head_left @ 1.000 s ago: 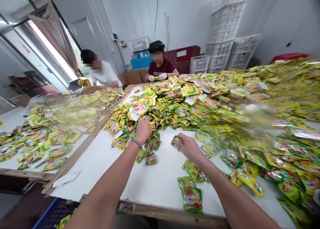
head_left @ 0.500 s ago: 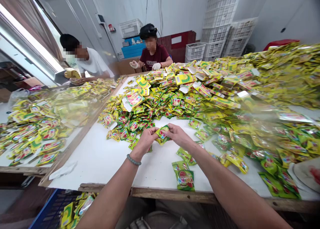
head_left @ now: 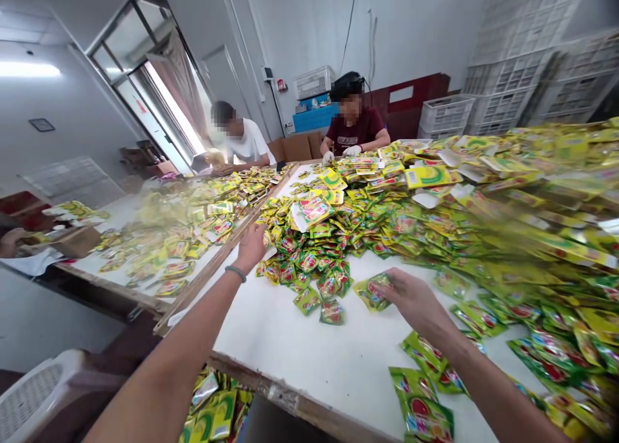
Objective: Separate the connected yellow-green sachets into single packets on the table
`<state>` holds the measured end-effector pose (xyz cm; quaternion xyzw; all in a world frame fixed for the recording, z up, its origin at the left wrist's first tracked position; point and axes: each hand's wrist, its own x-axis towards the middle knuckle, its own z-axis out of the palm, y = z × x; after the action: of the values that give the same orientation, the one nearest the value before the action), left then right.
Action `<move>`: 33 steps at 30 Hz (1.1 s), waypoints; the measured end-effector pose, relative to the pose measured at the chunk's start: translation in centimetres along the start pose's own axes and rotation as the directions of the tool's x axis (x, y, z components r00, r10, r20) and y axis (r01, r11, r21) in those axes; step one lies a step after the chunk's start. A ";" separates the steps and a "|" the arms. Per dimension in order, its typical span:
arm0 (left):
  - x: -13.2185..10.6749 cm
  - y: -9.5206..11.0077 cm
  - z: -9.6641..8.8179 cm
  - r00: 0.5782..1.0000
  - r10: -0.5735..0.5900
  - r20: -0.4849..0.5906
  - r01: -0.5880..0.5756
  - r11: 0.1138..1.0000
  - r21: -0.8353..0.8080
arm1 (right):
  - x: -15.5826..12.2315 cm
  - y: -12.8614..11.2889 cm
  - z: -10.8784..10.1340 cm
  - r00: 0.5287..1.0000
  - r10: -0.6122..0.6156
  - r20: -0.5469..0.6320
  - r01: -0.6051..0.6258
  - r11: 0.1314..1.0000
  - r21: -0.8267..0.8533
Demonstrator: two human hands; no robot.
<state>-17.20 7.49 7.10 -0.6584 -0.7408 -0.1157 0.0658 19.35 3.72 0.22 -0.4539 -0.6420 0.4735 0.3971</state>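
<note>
My left hand [head_left: 252, 244] is stretched out to the left edge of the pile, its fingers curled at a small yellow carton [head_left: 268, 242] with a white flap. The hand covers much of that carton. Between the fingers and thumb of my right hand [head_left: 409, 295] is a green-and-yellow candy packet [head_left: 371, 292] with a red fruit print, held low over the white tabletop [head_left: 333, 356]. Loose packets like it [head_left: 331, 312] lie to the left of it. Behind both hands rises a heap of green packets [head_left: 355, 227], topped with an open yellow carton [head_left: 312, 212].
A wooden strip [head_left: 227, 249] divides my table from another one with yellow packets [head_left: 176, 269]. Two people sit beyond, one in a dark red shirt [head_left: 360, 133], one in white [head_left: 251, 140]. White crates [head_left: 507, 82] stand at the back right. A filled bin [head_left: 217, 414] is under the table edge.
My hands have parted. The left let go of the packet and moved left to the small carton, while the right keeps the packet. The view has swung left.
</note>
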 end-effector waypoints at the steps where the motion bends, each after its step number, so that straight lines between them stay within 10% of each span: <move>1: 0.9 -1.3 0.1 0.999 0.013 0.030 -0.014 1.000 0.018 | 0.0 0.0 0.1 1.000 0.010 0.011 -0.010 1.000 0.009; 8: 3.2 -5.1 2.7 0.979 0.079 0.190 -0.096 0.992 0.083 | -0.2 0.0 0.3 0.992 0.084 0.090 -0.089 0.995 0.051; 17: -3.0 -6.1 2.0 0.995 -0.073 0.062 0.073 0.997 -0.002 | -0.3 0.1 0.4 0.998 0.004 0.062 0.000 0.998 -0.063; 22: -7.3 0.1 0.5 0.998 0.007 0.058 0.014 0.936 -0.352 | -0.3 -0.8 0.4 1.000 -0.008 -0.028 0.011 0.994 0.109; 27: -9.5 10.0 0.9 0.894 0.342 0.288 0.056 0.553 -0.832 | 0.0 -1.7 0.5 0.971 -0.042 -0.237 0.117 0.943 0.313; 33: -10.0 14.8 4.7 0.892 0.260 0.370 0.322 0.208 -0.924 | 0.7 0.1 -0.8 0.957 -0.026 -0.289 0.077 0.983 0.169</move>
<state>-1.06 0.65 1.34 -0.5411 -0.5058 -0.4006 -0.5393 19.98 4.61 0.37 -0.4631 -0.5447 0.4480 0.5368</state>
